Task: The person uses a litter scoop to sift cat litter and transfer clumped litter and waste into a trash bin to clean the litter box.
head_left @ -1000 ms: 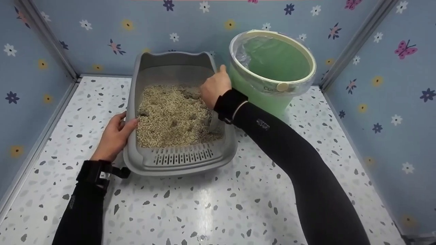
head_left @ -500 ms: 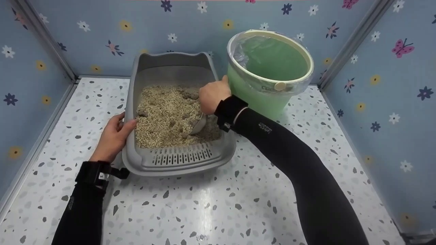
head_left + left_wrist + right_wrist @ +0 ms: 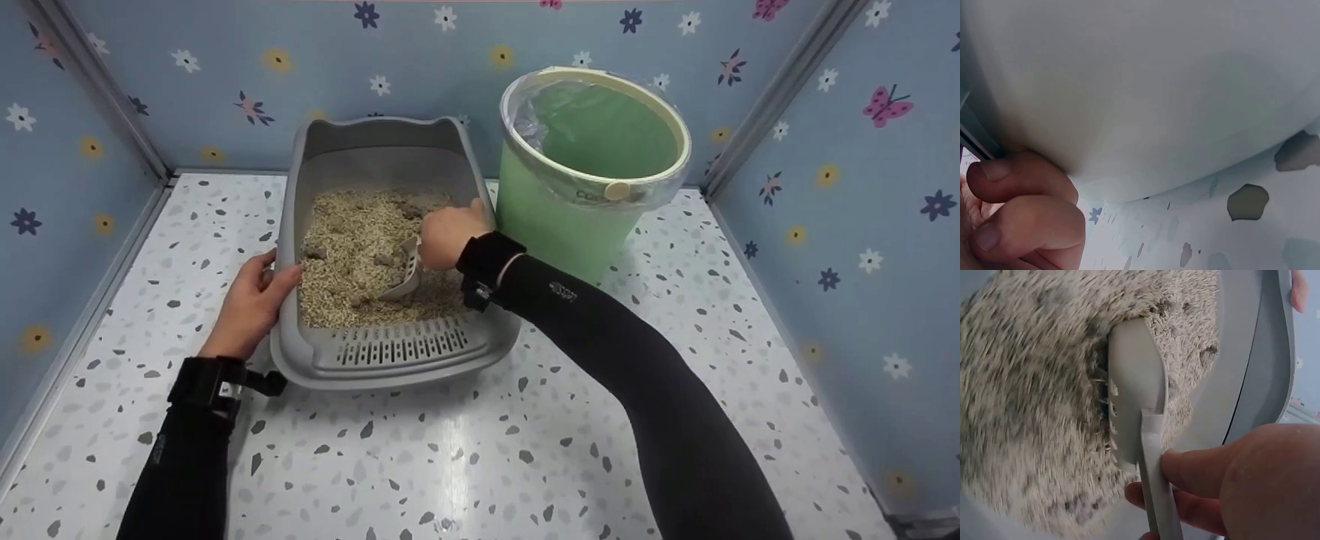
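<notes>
A grey litter box [image 3: 390, 367] stands on the floor, with pale pellet litter [image 3: 352, 255] and several darker clumps inside. My left hand [image 3: 251, 300] grips its left rim, thumb over the edge; in the left wrist view the curled fingers [image 3: 1044, 219] lie against the outer wall. Within the box, my right hand [image 3: 451, 236] holds a slotted litter scoop [image 3: 407, 274] by its handle. The right wrist view shows the scoop [image 3: 1137, 371] with its tip dug into the litter, thumb along the handle and fingers behind it.
A green bin [image 3: 555, 217] with a clear plastic liner [image 3: 529, 124] stands close to the box's right side. Blue flower-print walls [image 3: 420, 60] enclose the back and sides. The floor [image 3: 375, 465] is white and speckled.
My right hand has moved left and toward the near side with the scoop, pushing through the litter from the right wall toward the middle. The left hand keeps its grip on the rim.
</notes>
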`<move>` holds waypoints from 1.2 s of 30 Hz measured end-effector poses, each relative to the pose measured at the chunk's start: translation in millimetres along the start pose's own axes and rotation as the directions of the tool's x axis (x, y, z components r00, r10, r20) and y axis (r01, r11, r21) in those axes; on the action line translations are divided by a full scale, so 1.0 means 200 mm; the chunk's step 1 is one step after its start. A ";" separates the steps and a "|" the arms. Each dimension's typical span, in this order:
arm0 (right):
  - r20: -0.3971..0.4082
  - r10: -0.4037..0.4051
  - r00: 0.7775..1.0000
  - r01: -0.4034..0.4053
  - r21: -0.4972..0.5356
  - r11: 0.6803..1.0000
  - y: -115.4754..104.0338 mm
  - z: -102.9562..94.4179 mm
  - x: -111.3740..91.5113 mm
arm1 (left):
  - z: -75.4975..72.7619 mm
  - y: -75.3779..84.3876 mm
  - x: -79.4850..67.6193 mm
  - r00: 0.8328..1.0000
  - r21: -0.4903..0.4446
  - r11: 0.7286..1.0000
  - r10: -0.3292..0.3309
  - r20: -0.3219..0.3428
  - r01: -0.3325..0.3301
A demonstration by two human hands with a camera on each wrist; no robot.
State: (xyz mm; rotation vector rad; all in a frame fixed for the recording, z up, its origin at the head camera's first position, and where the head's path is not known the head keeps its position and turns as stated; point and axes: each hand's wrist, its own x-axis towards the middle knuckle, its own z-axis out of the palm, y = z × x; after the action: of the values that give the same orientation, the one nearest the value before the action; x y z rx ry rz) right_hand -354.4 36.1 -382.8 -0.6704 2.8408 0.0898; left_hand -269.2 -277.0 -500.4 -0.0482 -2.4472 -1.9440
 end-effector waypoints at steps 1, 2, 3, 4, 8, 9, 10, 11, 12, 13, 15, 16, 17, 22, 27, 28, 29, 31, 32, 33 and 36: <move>0.008 0.008 1.000 -0.008 0.025 1.000 -0.01 0.01 0.01 | 0.00 0.00 0.00 1.000 0.002 1.000 -0.003 -0.001 0.003; 0.017 0.015 1.000 -0.015 0.049 0.999 -0.02 0.02 0.02 | 0.00 0.00 0.00 1.000 0.005 1.000 -0.004 -0.002 0.005; 0.029 0.019 0.999 -0.021 0.068 0.997 -0.02 0.03 0.04 | 0.00 0.01 0.00 1.000 0.009 1.000 -0.007 -0.001 0.007; 0.040 0.025 0.999 -0.028 0.081 0.996 -0.03 0.04 0.06 | 0.00 0.01 0.00 1.000 0.011 1.000 -0.009 0.000 0.009; 0.079 0.034 0.996 -0.044 0.122 0.992 -0.05 0.08 0.14 | -0.01 0.01 -0.01 1.000 0.018 1.000 -0.011 0.009 0.011; 0.091 0.033 0.995 -0.045 0.130 0.991 -0.05 0.09 0.16 | -0.01 0.01 -0.01 1.000 0.018 1.000 -0.010 0.011 0.009; 0.100 0.033 0.994 -0.047 0.138 0.989 -0.05 0.10 0.18 | -0.01 0.01 -0.01 1.000 0.017 1.000 -0.007 0.011 0.006; 0.110 0.036 0.993 -0.052 0.146 0.988 -0.05 0.11 0.20 | -0.01 0.01 -0.01 1.000 0.014 1.000 -0.003 0.009 0.003; 0.120 0.038 0.992 -0.056 0.154 0.986 -0.05 0.12 0.22 | -0.01 0.01 -0.01 1.000 0.012 1.000 0.001 0.009 -0.001; 0.127 0.042 0.991 -0.063 0.162 0.985 -0.05 0.12 0.24 | -0.01 0.01 -0.01 1.000 0.008 1.000 0.005 0.008 -0.005; 0.134 0.048 0.990 -0.071 0.171 0.983 -0.05 0.13 0.26 | 0.00 0.00 0.00 1.000 -0.003 1.000 0.009 0.001 -0.009; 0.130 0.052 0.990 -0.075 0.176 0.981 -0.05 0.14 0.27 | 0.00 0.00 0.00 1.000 -0.008 1.000 0.010 -0.002 -0.010; 0.120 0.055 0.991 -0.076 0.177 0.981 -0.05 0.14 0.28 | 0.00 0.00 0.00 1.000 -0.013 1.000 0.010 -0.005 -0.010; 0.044 0.045 0.998 -0.051 0.136 0.989 -0.05 0.13 0.29 | 0.01 0.00 0.00 1.000 -0.024 1.000 0.006 -0.011 -0.006; 0.001 0.038 0.999 -0.038 0.094 0.995 -0.05 0.13 0.31 | 0.01 0.00 0.00 1.000 -0.020 1.000 0.012 -0.019 -0.013; -0.004 0.036 0.999 -0.036 0.094 0.995 -0.05 0.13 0.31 | 0.01 0.00 0.00 1.000 -0.019 1.000 0.014 -0.022 -0.015; -0.009 0.035 0.999 -0.034 0.099 0.995 -0.05 0.14 0.31 | 0.01 0.00 0.00 1.000 -0.018 1.000 0.017 -0.024 -0.017; -0.015 0.037 0.999 -0.035 0.121 0.992 -0.05 0.14 0.31 | 0.01 0.00 0.00 1.000 -0.018 1.000 0.019 -0.025 -0.020; -0.016 0.037 0.999 -0.034 0.135 0.990 -0.05 0.14 0.31 | 0.01 0.00 0.00 1.000 -0.020 1.000 0.018 -0.024 -0.018; -0.017 0.039 0.999 -0.036 0.151 0.988 -0.06 0.14 0.31 | 0.01 0.00 0.00 1.000 -0.027 0.999 0.016 -0.024 -0.017; -0.030 0.035 0.999 -0.029 0.195 0.980 -0.06 0.16 0.31 | 0.01 0.00 -0.01 1.000 -0.038 0.999 0.008 -0.026 -0.009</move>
State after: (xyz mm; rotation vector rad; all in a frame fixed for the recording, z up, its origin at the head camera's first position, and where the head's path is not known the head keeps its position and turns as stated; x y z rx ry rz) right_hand -397.0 0.8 -427.7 -0.5890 2.8427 -0.1939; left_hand -267.6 -275.7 -501.3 -0.0338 -2.3895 -1.9755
